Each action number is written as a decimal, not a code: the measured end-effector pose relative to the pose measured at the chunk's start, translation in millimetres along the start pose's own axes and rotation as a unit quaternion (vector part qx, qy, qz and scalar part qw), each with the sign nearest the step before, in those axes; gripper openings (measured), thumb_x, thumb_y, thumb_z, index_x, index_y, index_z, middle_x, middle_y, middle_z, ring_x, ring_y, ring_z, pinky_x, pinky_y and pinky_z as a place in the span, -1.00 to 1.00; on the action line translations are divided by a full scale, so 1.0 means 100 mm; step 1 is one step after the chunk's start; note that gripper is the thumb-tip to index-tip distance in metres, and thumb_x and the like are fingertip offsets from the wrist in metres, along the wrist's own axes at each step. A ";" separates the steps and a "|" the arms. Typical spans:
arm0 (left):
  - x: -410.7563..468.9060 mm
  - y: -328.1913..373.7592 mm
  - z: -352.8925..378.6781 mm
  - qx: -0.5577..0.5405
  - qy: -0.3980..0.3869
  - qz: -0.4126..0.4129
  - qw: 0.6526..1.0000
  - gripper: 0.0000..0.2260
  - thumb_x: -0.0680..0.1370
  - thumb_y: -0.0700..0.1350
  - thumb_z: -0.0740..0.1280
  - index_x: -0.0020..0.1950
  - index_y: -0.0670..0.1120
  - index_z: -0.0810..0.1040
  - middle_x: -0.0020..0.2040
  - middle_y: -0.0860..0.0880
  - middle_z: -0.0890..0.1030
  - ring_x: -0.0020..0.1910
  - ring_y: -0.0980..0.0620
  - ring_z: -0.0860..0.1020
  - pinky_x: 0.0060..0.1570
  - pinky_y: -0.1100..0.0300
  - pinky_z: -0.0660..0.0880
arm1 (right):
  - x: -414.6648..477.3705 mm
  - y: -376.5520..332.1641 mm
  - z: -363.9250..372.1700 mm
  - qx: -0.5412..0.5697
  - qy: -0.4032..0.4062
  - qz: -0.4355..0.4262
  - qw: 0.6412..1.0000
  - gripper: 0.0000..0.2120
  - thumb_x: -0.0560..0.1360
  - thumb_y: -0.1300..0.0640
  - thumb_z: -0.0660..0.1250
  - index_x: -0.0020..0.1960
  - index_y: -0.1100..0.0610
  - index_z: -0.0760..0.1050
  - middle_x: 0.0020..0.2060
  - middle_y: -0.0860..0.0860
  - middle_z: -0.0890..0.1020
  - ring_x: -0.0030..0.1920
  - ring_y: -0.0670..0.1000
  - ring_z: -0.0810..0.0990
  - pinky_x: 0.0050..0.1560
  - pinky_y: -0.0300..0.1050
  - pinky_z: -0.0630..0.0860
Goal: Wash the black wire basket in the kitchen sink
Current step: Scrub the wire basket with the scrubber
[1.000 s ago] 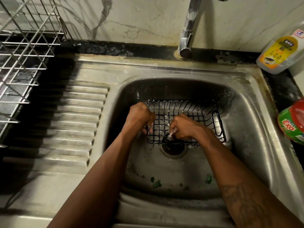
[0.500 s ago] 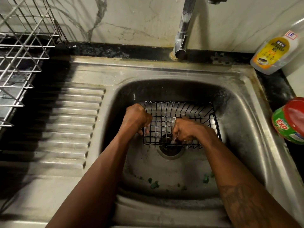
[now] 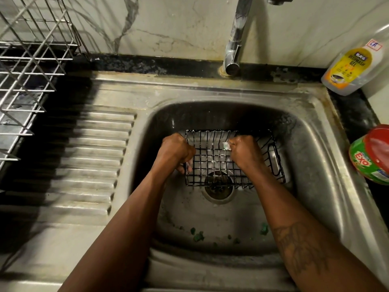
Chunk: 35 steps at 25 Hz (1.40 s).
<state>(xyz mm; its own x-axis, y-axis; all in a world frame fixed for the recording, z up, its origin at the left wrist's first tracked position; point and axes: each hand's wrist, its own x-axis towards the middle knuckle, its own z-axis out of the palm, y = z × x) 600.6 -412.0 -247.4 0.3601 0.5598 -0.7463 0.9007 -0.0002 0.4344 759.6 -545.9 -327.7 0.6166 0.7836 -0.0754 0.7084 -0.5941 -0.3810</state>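
The black wire basket (image 3: pixel 212 157) sits in the steel sink (image 3: pixel 311 157), over the drain (image 3: pixel 219 191). My left hand (image 3: pixel 175 151) grips the basket's left rim with curled fingers. My right hand (image 3: pixel 245 151) is inside the basket near its far wall, fingers curled round a small soapy scrubber (image 3: pixel 226 145) of which only a pale tip shows. White suds cling to some of the wires.
The tap spout (image 3: pixel 232 53) hangs above the sink's far edge. A dishwash gel bottle (image 3: pixel 353 68) and a green and red Exo tub (image 3: pixel 372 157) stand at the right. A ribbed drainboard (image 3: pixel 90 161) and a steel dish rack (image 3: pixel 31 66) lie left. Green bits (image 3: pixel 197 236) dot the basin.
My right hand with the scrubber has moved from the basket's near edge by the drain up to its far side. My left hand keeps its grip on the left rim.
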 end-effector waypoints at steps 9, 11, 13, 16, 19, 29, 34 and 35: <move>0.14 -0.03 0.09 -0.019 -0.049 -0.019 0.998 -0.87 0.55 -0.34 0.35 0.08 -0.36 0.58 -0.27 -0.24 0.71 -0.27 -0.21 0.73 -0.09 -0.08 0.69 | -0.01 -0.54 0.18 0.022 -0.047 -0.046 0.998 -0.74 0.54 0.30 0.35 -0.22 -0.02 0.52 -0.33 -0.08 0.54 -0.34 -0.15 0.54 -0.37 -0.29 0.45; 0.13 -0.03 0.08 -0.024 -0.055 -0.018 0.998 -0.92 0.55 -0.41 0.30 0.00 -0.38 0.57 -0.28 -0.26 0.70 -0.23 -0.24 0.73 -0.07 -0.12 0.68 | -0.04 -0.49 0.11 0.004 -0.030 -0.022 0.999 -0.83 0.52 0.30 0.38 -0.14 0.04 0.58 -0.31 -0.05 0.57 -0.33 -0.11 0.57 -0.32 -0.22 0.57; 0.13 -0.03 0.08 -0.029 -0.062 -0.013 0.998 -0.92 0.54 -0.43 0.28 -0.02 -0.40 0.56 -0.28 -0.28 0.70 -0.20 -0.26 0.72 -0.04 -0.16 0.67 | -0.09 -0.32 -0.05 -0.028 -0.012 0.040 0.999 -0.90 0.53 0.27 0.39 -0.04 0.09 0.60 -0.22 0.01 0.63 -0.28 -0.04 0.60 -0.24 -0.13 0.63; 0.15 -0.04 0.08 -0.034 -0.051 -0.011 0.998 -0.90 0.57 -0.38 0.29 0.04 -0.40 0.54 -0.25 -0.28 0.71 -0.21 -0.25 0.72 -0.05 -0.16 0.67 | -0.10 -0.03 -0.27 -0.094 0.056 0.170 0.979 -0.88 0.60 0.29 0.28 0.06 0.18 0.58 -0.05 0.15 0.66 -0.09 0.12 0.65 -0.14 0.01 0.62; 0.16 -0.05 0.10 -0.039 -0.046 -0.014 0.998 -0.87 0.60 -0.34 0.26 0.07 -0.39 0.54 -0.28 -0.26 0.71 -0.24 -0.24 0.72 -0.07 -0.15 0.67 | -0.09 -0.05 -0.29 -0.166 0.054 0.213 0.961 -0.85 0.61 0.30 0.27 0.13 0.21 0.57 0.05 0.18 0.64 0.06 0.19 0.63 -0.06 0.03 0.59; 0.18 -0.07 0.10 -0.058 -0.026 0.001 0.998 -0.90 0.59 -0.39 0.27 -0.11 -0.32 0.51 -0.28 -0.26 0.69 -0.32 -0.18 0.72 -0.20 -0.09 0.68 | -0.18 -0.66 0.11 -0.046 -0.037 0.001 0.998 -0.91 0.50 0.23 0.45 -0.07 0.09 0.57 -0.20 0.02 0.61 -0.27 -0.08 0.59 -0.27 -0.20 0.61; 0.20 -0.07 0.07 -0.063 -0.042 -0.010 0.997 -0.92 0.59 -0.37 0.30 -0.10 -0.35 0.51 -0.36 -0.25 0.68 -0.19 -0.23 0.73 -0.03 -0.16 0.67 | -0.15 -0.25 -0.17 -0.111 0.006 0.100 0.989 -0.96 0.53 0.27 0.41 -0.03 0.18 0.60 -0.20 0.08 0.62 -0.27 0.01 0.55 -0.27 -0.15 0.54; 0.20 -0.07 0.07 -0.066 -0.042 -0.013 0.997 -0.91 0.58 -0.38 0.30 -0.12 -0.36 0.51 -0.34 -0.27 0.69 -0.15 -0.25 0.72 -0.01 -0.17 0.66 | -0.17 -0.13 -0.22 -0.120 0.023 0.132 0.984 -0.95 0.54 0.27 0.39 0.00 0.20 0.60 -0.16 0.11 0.63 -0.25 0.03 0.55 -0.26 -0.13 0.52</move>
<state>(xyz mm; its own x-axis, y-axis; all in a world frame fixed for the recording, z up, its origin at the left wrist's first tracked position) 602.9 -406.5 -268.9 0.3616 0.4867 -0.7952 0.8718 0.1257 0.4734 747.9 -555.8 -300.9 0.8016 0.5898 -0.0985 0.5781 -0.8065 -0.1242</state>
